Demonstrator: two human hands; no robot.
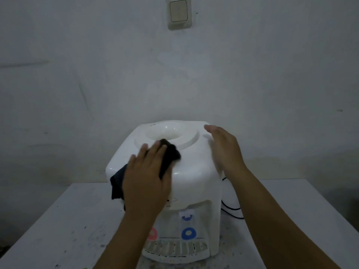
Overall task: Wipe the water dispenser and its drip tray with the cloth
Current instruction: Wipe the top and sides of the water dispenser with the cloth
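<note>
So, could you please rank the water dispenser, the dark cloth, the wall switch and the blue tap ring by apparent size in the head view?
1. water dispenser
2. dark cloth, partly hidden under the left hand
3. wall switch, farther away, so unsure against the cloth
4. blue tap ring

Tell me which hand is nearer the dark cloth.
Left. The left hand presses flat on the dark cloth atop the dispenser; the right hand rests on the dispenser's right side, apart from it.
</note>
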